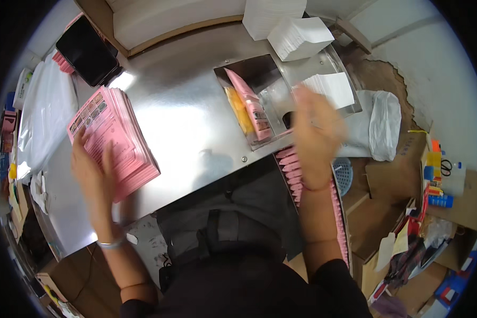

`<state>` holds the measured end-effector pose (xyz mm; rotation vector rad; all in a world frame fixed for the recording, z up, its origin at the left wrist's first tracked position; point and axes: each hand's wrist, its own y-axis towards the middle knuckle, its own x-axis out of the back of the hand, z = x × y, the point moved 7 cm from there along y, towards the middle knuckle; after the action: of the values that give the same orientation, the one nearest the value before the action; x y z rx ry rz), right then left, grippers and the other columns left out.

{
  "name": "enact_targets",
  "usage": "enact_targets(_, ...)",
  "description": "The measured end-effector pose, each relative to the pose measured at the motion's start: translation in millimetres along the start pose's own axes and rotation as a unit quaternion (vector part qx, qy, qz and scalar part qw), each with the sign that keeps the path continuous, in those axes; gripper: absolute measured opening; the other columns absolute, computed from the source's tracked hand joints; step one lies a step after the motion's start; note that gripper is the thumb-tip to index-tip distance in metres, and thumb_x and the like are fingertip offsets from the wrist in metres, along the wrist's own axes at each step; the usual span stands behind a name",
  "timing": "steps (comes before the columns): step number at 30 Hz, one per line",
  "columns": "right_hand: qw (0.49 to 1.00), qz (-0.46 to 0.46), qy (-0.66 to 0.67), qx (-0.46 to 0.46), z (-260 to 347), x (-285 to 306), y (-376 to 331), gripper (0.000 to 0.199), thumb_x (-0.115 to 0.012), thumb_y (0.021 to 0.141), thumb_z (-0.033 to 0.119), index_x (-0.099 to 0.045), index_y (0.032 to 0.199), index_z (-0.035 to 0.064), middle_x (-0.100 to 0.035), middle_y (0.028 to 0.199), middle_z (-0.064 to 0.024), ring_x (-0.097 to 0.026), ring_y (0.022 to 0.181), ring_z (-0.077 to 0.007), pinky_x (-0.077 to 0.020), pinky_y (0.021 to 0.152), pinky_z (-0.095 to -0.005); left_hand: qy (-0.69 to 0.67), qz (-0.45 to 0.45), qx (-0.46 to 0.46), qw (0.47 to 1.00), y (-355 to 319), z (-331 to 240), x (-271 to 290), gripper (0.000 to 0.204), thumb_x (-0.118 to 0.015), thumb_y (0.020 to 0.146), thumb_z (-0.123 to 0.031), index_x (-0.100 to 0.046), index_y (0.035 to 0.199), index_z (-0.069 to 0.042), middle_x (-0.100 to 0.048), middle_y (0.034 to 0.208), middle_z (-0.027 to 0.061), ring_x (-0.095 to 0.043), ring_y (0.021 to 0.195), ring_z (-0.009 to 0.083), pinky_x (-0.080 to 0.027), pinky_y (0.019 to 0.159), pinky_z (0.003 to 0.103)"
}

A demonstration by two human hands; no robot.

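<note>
My left hand (93, 167) rests on a thick stack of pink printed packets (127, 135), its fingers apart on the top one. At the right, my right hand (320, 130) is raised and smeared by motion, so its fingers cannot be made out. It hangs beside a stack of white paper sheets (336, 90), and whether it holds anything does not show. Left of it, a recess in the metal table holds a pink packet (249, 108) standing at a slant, beside a yellow packet (238, 111). Below my right wrist, a long box holds a row of pink packets (291, 169).
More white paper stacks (300, 38) stand at the table's back right. A dark-screened phone (87, 51) is propped at the back left above clear plastic bags (46, 114). A white sack (382, 124) and a blue perforated basket (343, 175) are at the right. The shiny metal table (169, 106) spans the middle.
</note>
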<state>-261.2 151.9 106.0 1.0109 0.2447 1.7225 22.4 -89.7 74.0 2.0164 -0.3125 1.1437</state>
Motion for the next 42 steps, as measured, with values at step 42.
enact_targets(42,0.986,0.068,-0.150,0.024,-49,35,15,0.023,-0.066,0.083,0.008,-0.071,0.102,-0.0034,-0.059,0.095,-0.0140,-0.057,0.085,-0.0299,-0.0469,0.078,-0.0402,0.019,0.189,-0.172,0.967,-14,-151,-67,0.058,-0.076,0.074,-0.049,-0.061,0.111,-0.007,-0.050,0.138,0.0229,-0.057,0.086,0.0306,-0.045,0.075,0.041)
